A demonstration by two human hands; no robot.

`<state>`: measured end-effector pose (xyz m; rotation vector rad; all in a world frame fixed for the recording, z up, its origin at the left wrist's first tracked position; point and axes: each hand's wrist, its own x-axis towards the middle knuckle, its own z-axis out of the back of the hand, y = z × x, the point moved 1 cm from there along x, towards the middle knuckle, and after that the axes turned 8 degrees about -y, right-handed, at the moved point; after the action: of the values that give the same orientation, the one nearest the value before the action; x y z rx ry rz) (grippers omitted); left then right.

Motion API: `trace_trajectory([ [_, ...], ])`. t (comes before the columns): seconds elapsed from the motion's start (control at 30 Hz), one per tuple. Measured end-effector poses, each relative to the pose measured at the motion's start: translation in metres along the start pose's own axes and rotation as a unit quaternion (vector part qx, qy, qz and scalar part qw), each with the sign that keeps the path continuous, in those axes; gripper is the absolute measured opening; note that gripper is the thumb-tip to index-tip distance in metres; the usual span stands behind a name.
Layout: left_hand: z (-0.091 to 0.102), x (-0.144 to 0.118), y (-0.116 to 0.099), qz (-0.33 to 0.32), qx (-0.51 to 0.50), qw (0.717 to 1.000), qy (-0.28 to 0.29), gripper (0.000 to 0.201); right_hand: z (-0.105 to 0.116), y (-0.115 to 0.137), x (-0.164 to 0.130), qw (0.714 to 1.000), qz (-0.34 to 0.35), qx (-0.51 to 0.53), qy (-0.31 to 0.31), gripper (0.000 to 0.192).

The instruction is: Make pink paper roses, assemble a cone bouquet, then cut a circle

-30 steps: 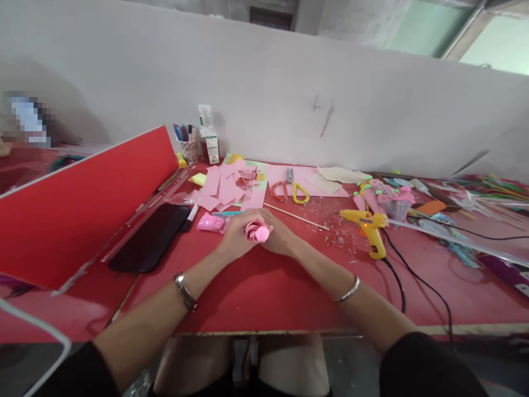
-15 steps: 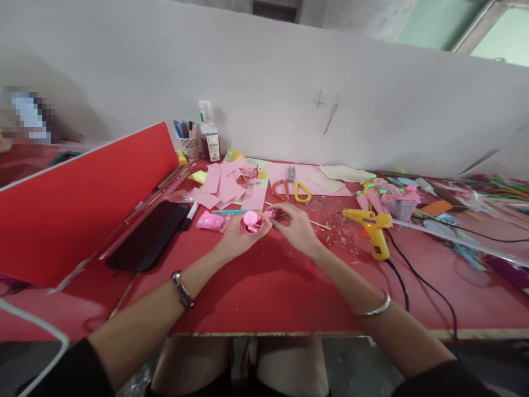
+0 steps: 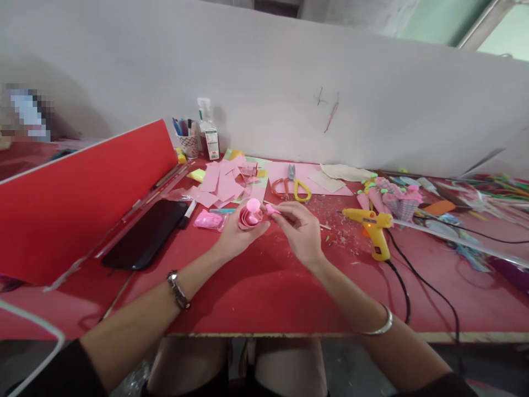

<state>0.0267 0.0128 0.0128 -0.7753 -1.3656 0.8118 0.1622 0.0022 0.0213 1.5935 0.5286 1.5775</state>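
Left hand [image 3: 236, 238] is curled round a pink paper roll [image 3: 246, 225], held above the desk [image 3: 256, 298], well back from its front edge. Roll's already wound and there's a pink ball [image 3: 253, 205] at its mouth. Right hand [image 3: 303, 234] is nearly closed, fingertips pinching 1 small pink bit [image 3: 271, 210] just beside it, so I'd say that piece isn't in yet. Pink cones [image 3: 374, 199] near the far edge look pretty much done.

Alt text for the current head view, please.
The left hand holds a rolled pink paper piece with a round pink ball at its mouth; the right hand pinches a small pink lump beside it. Beyond lie scissors with orange and yellow handles; right of them, on the red tabletop, a yellow glue gun.
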Motion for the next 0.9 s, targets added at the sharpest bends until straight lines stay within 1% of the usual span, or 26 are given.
trace_trajectory([
  [0.1, 0.000, 0.000, -0.001, 0.011, -0.007, 1.000, -0.003, 0.019, 0.000, 0.002, -0.001, 1.000, 0.014, -0.011, -0.003, 0.008],
  [0.2, -0.001, -0.001, 0.000, 0.016, -0.015, 1.000, 0.011, 0.021, 0.000, 0.006, -0.003, 0.998, 0.049, -0.036, 0.006, 0.007],
  [0.27, -0.001, -0.001, 0.001, 0.011, -0.020, 1.000, 0.007, 0.022, 0.001, 0.007, -0.004, 0.996, 0.072, -0.046, 0.016, 0.008],
  [0.4, -0.001, -0.001, 0.004, 0.021, -0.020, 0.999, 0.016, 0.026, 0.001, 0.006, -0.005, 0.995, 0.076, -0.048, 0.042, 0.011],
  [0.47, -0.001, -0.001, 0.006, 0.031, -0.006, 0.999, 0.018, 0.027, 0.000, 0.005, -0.004, 0.997, 0.055, -0.032, 0.045, 0.011],
  [0.53, 0.000, -0.001, 0.007, 0.021, 0.025, 0.999, 0.004, 0.026, -0.001, 0.003, -0.003, 0.999, 0.011, 0.003, 0.033, 0.008],
  [0.63, 0.001, -0.001, 0.007, -0.028, 0.066, 0.997, -0.011, 0.019, -0.002, -0.004, 0.001, 0.994, -0.092, 0.063, -0.003, 0.003],
  [0.73, 0.001, -0.002, 0.006, -0.074, 0.079, 0.994, -0.001, 0.013, 0.002, -0.015, 0.007, 0.977, -0.173, 0.112, -0.058, 0.009],
  [0.83, 0.001, -0.002, 0.004, -0.076, 0.075, 0.994, 0.006, 0.013, 0.010, -0.026, 0.013, 0.960, -0.201, 0.154, -0.119, 0.012],
  [0.9, 0.002, -0.002, 0.002, -0.046, 0.066, 0.997, 0.015, 0.016, 0.014, -0.031, 0.016, 0.959, -0.195, 0.155, -0.134, 0.012],
])
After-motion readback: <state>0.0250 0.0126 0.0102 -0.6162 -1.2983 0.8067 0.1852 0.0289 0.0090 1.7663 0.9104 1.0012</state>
